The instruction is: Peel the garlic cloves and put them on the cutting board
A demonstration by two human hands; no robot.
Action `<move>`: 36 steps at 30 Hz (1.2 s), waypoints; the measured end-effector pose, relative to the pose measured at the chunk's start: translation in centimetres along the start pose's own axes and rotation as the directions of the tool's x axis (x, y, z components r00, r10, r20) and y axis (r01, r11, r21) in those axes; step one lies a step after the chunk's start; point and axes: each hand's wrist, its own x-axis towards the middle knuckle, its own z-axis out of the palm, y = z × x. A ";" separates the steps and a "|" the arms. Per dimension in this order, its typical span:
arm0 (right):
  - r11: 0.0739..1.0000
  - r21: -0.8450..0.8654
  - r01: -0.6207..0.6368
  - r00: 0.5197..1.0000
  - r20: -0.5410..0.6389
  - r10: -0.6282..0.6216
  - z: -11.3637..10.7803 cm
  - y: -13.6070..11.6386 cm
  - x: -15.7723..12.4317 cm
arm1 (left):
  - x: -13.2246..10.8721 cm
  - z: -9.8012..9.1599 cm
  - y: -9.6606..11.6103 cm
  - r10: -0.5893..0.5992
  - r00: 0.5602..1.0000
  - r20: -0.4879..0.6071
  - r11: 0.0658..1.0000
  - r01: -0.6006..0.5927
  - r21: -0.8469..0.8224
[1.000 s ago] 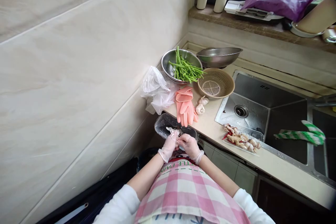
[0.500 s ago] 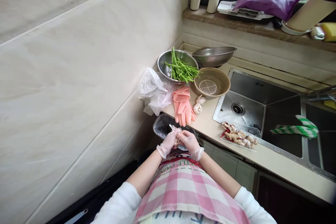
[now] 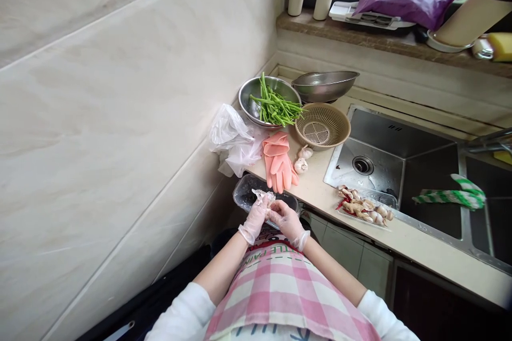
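Note:
My left hand (image 3: 257,218), in a thin clear glove, is closed on a small pale piece that looks like garlic, mostly hidden by the fingers. Loose glove film sticks up at its fingertips. Beside it, my right hand (image 3: 287,219), gloved the same way, pinches at the same piece. Both are over a dark, plastic-lined bin (image 3: 243,192) below the counter edge. Just beyond lie pink rubber gloves (image 3: 279,162) and two garlic bulbs (image 3: 301,165). To the right, a clear tray (image 3: 370,221) holds garlic cloves (image 3: 376,217), ginger (image 3: 354,208) and red chillies.
A steel bowl (image 3: 247,97) of green stems (image 3: 276,104) stands by the wall, with a crumpled plastic bag (image 3: 232,136) in front. A brown colander (image 3: 344,127) and a tilted steel pan (image 3: 328,85) sit near the sink (image 3: 386,144). A green-and-white cloth (image 3: 452,198) lies across the sink.
My hands have shifted slightly, and the right fingers are now pulled back a little and curled. The loose film at the left fingertips shows more. The counter items have stayed put.

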 end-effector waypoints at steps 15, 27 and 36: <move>0.958 -0.274 0.089 0.995 -0.021 -0.098 -0.2 -1.7 -0.2 | -1.1 0.6 0.2 0.096 0.995 0.013 0.983 -0.093 -0.156; 0.885 -0.413 0.216 0.972 0.007 -0.234 1.1 -0.5 0.0 | -0.7 -0.4 -0.5 0.189 0.982 -0.027 0.982 -0.188 0.031; 0.947 -0.252 0.200 0.965 -0.117 -0.235 0.8 -0.1 0.0 | -1.7 0.6 0.7 0.194 0.981 -0.015 0.981 -0.194 -0.027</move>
